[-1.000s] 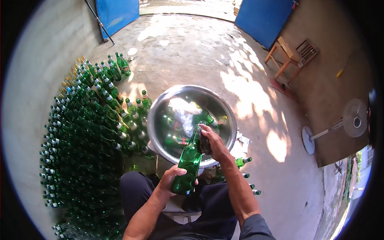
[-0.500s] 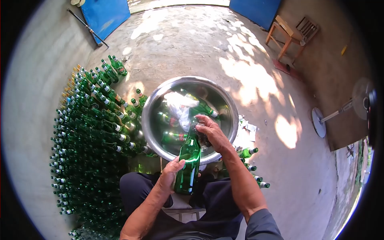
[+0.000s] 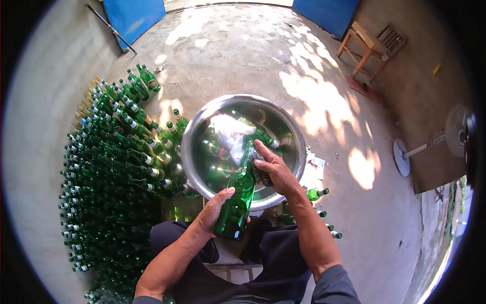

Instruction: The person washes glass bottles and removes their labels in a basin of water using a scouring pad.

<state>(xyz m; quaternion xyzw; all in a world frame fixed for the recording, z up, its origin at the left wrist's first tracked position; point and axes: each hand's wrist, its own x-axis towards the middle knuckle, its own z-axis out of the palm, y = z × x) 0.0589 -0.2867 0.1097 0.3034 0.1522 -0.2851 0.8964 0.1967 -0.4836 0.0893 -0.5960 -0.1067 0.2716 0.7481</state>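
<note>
My left hand (image 3: 214, 211) is wrapped round the lower body of a green glass bottle (image 3: 240, 195), which is tilted with its neck over the near part of the metal basin (image 3: 190, 175). At the bottle's neck, my right hand (image 3: 276, 171) is closed on a grey mesh scouring pad (image 3: 261, 175), pressed to the glass and partly hidden by the fingers. Inside the basin, several green bottles (image 3: 263, 137) lie in water beside a crumpled white plastic bag or cloth (image 3: 230, 133).
Many green bottles (image 3: 121, 167) stand packed on the left. A few more bottles (image 3: 317, 194) lie right of my knees, near scraps of paper (image 3: 315, 169). Further right are a standing fan (image 3: 401, 156) and a wooden chair (image 3: 372, 48). Blue doors (image 3: 134, 23) stand at the back.
The bottle's base has shifted slightly left and up, so it tilts more. My right hand has moved a little right and down, with its index finger straighter along the neck.
</note>
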